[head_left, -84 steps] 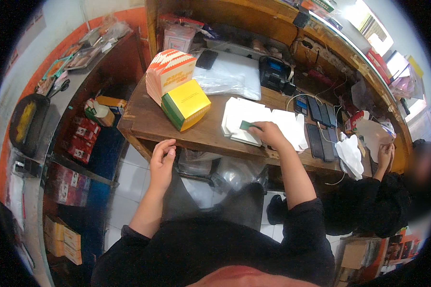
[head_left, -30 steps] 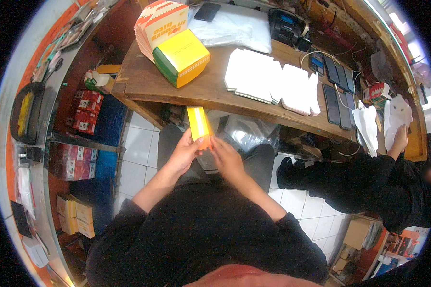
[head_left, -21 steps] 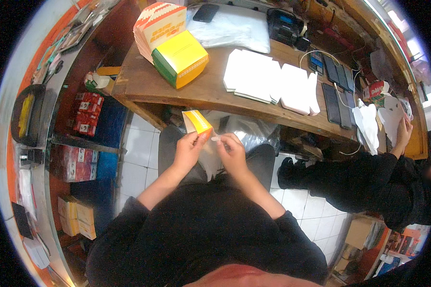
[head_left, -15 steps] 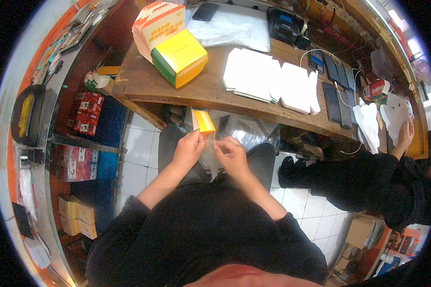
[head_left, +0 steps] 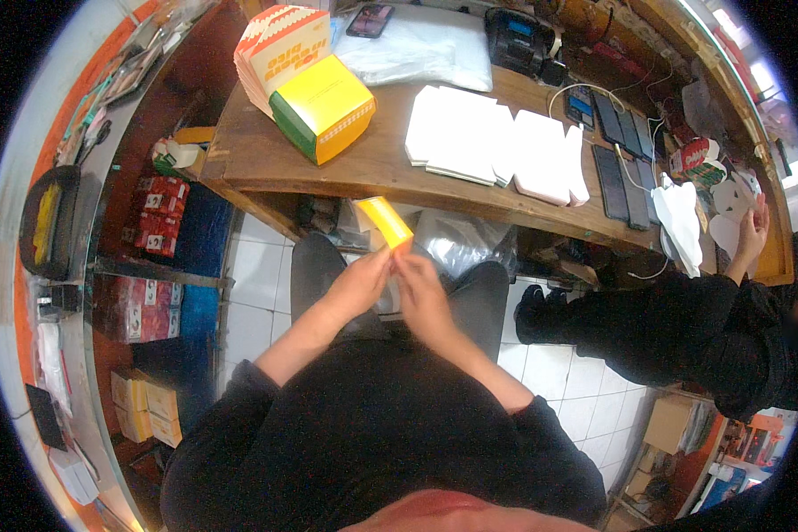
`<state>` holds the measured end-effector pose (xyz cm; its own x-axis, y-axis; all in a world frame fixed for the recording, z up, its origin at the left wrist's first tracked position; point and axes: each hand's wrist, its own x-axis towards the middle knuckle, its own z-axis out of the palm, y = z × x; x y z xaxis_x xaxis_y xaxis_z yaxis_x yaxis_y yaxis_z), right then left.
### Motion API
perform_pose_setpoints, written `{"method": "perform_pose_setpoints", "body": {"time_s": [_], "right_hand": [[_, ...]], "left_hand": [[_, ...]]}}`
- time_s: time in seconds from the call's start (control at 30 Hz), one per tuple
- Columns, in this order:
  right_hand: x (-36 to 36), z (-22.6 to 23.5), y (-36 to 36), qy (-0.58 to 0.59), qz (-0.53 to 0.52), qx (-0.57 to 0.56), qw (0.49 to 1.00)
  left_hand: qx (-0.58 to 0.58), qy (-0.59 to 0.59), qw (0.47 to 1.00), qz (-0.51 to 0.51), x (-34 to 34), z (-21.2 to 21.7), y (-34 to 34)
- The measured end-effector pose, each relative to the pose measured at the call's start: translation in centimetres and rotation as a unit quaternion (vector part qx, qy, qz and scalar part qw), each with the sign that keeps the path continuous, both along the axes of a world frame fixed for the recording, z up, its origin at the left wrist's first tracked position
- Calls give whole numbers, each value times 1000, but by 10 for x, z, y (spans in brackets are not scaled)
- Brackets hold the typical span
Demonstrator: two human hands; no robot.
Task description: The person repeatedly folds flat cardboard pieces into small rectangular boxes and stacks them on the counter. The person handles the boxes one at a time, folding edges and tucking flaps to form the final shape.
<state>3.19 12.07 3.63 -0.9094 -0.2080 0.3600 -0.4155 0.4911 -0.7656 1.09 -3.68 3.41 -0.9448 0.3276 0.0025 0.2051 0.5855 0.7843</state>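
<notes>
Here, both hands are raised in front of the person's body, below the edge of the tabletop (head_left: 363, 173). The left hand (head_left: 356, 285) and the right hand (head_left: 421, 293) are close together, and both are closed with the fingertips on the lower end of a small yellow carton piece (head_left: 386, 222). This piece stands up from the fingers and tilts a little to the left, with one orange edge on its right side.

Beyond the hands, on the tabletop, there is a stack of flat white cartons (head_left: 496, 151), just ahead and slightly to the right. Further ahead and to the left of the hands sits a folded yellow and green box (head_left: 324, 106), touching a pile of orange and white printed cartons (head_left: 279, 49) behind it. A clear plastic bag (head_left: 461, 244) hangs under the tabletop, just right of the yellow piece.

Far to the right of the hands, another person in black clothes holds a hand (head_left: 754, 235) near white round papers (head_left: 727, 199).
</notes>
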Motion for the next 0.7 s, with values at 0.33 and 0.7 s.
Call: {"method": "perform_pose_setpoints", "body": {"time_s": [0.33,0.7], "right_hand": [[-14,12,82,-72,-56,96,991],[-10,-2,90,-92,42,371,923]], "left_hand": [[-29,-24,998,-51,5,-13,12],[-213,-33,969,-118,2,-14,-1]]}}
